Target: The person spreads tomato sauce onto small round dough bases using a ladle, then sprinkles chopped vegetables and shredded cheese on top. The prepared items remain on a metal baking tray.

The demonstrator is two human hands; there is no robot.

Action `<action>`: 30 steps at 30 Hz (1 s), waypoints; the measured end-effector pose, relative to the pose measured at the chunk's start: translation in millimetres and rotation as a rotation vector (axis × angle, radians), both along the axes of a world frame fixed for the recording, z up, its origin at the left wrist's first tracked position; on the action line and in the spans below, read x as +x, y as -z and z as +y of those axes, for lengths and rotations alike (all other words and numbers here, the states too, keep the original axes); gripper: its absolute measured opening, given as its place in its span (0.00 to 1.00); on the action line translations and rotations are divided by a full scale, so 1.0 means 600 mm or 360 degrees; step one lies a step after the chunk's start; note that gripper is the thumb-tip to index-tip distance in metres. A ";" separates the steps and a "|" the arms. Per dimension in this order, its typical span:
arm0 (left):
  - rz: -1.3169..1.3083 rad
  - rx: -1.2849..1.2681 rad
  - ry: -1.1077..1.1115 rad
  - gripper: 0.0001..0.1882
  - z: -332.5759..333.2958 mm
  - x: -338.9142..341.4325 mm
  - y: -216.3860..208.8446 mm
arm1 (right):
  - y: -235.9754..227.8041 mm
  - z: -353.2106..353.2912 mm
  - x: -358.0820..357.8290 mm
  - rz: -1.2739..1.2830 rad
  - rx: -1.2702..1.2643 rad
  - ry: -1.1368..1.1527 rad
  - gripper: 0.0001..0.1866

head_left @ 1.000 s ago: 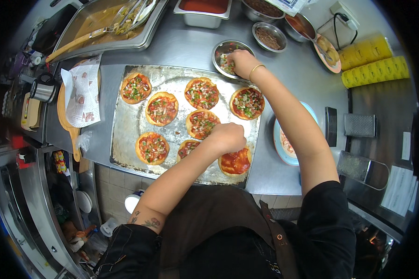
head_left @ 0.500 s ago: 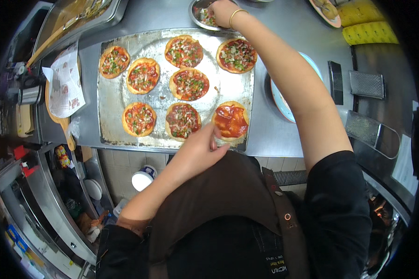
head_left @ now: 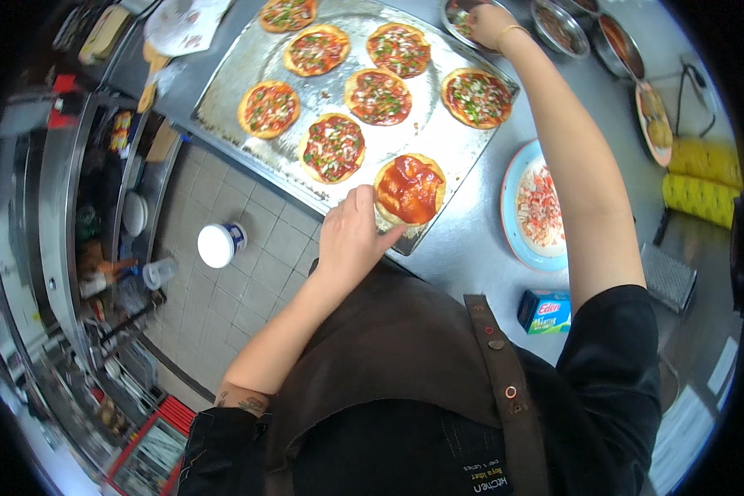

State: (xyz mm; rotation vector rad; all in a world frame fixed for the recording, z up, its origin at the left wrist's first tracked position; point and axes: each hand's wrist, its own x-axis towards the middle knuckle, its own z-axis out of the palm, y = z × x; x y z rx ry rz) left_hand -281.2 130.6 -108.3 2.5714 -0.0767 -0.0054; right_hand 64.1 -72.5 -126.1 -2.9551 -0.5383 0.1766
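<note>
A small pizza base spread with red sauce [head_left: 411, 190] lies at the near right corner of a metal baking sheet [head_left: 223, 97]. My left hand [head_left: 351, 231] is at its left edge, thumb and fingers apart, holding nothing. My right hand [head_left: 489, 25], with a bracelet at the wrist, reaches into a metal bowl [head_left: 455, 18] of chopped topping beyond the sheet; its fingertips are hidden in there. Several other small pizzas bear sauce and chopped topping, among them one nearest the sauced base [head_left: 332, 149] and one at the sheet's right side [head_left: 476, 98].
Right of the sheet, partly under my right forearm, is a blue-rimmed plate [head_left: 511, 236] with red and white shreds. A blue box [head_left: 544, 312] and a grater [head_left: 668, 277] stand nearby. More metal bowls [head_left: 560, 29] sit far right. A white tub [head_left: 217, 245] is on the tiled floor.
The view has swung, so the sheet appears tilted and more of the right counter shows. My left hand's fingers have spread beside the sauced base. My right hand stays at the bowl.
</note>
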 end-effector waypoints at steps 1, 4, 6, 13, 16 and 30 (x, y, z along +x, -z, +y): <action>-0.0030 0.0037 -0.0056 0.27 -0.002 0.000 0.000 | 0.008 -0.008 0.009 -0.0039 -0.0068 -0.0030 0.11; -0.0233 0.0120 -0.0194 0.24 -0.003 0.005 0.008 | 0.014 -0.008 0.027 -0.0060 -0.0260 -0.0040 0.14; -0.0065 0.0042 -0.0358 0.22 -0.008 -0.007 0.003 | 0.017 -0.003 0.030 -0.0038 -0.0258 -0.0070 0.13; 0.1160 -0.2389 -0.0937 0.18 -0.068 -0.050 -0.036 | 0.028 -0.007 0.041 -0.0060 -0.0158 -0.0042 0.12; 0.1058 -0.2875 -0.1171 0.17 -0.077 -0.050 -0.041 | 0.026 -0.006 0.036 -0.0075 -0.0170 -0.0079 0.11; 0.0828 -0.3718 -0.1166 0.16 -0.093 -0.042 -0.047 | 0.018 0.005 0.016 -0.0169 -0.0115 -0.0069 0.12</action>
